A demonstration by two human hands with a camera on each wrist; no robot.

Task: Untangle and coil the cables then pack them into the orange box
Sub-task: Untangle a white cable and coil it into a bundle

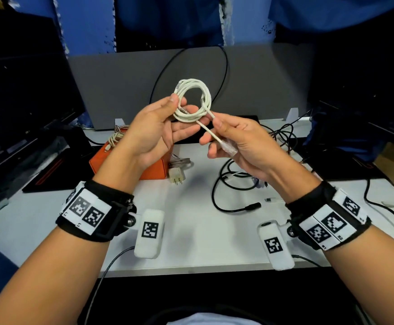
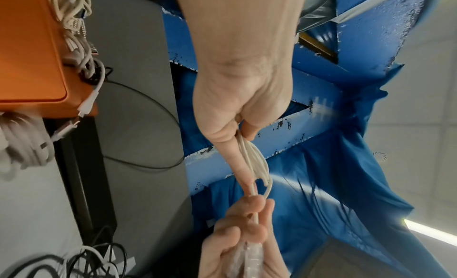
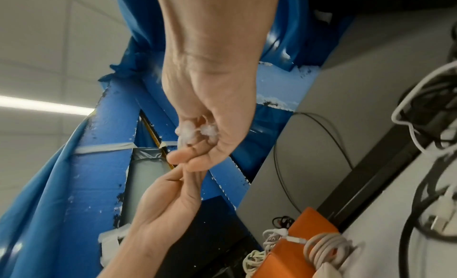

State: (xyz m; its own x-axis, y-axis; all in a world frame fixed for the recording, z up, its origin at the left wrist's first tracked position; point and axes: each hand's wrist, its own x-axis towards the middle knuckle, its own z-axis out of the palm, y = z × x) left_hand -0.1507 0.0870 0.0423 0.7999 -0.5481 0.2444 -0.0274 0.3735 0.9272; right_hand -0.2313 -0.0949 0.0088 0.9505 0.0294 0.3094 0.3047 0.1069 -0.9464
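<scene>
My left hand pinches the white ethernet cable, coiled in the air above the desk; my right hand grips its free tail and clear plug. I judge the tail should wrap snugly round the loops before heading to the orange box.

- Left wrist band: black strap, white panels with black square-code markers.
- Right wrist band: same make.
- White padded camera pods, one marker each, bolted inboard of each band; thin grey cable trailing.
- Forearms bare.
</scene>
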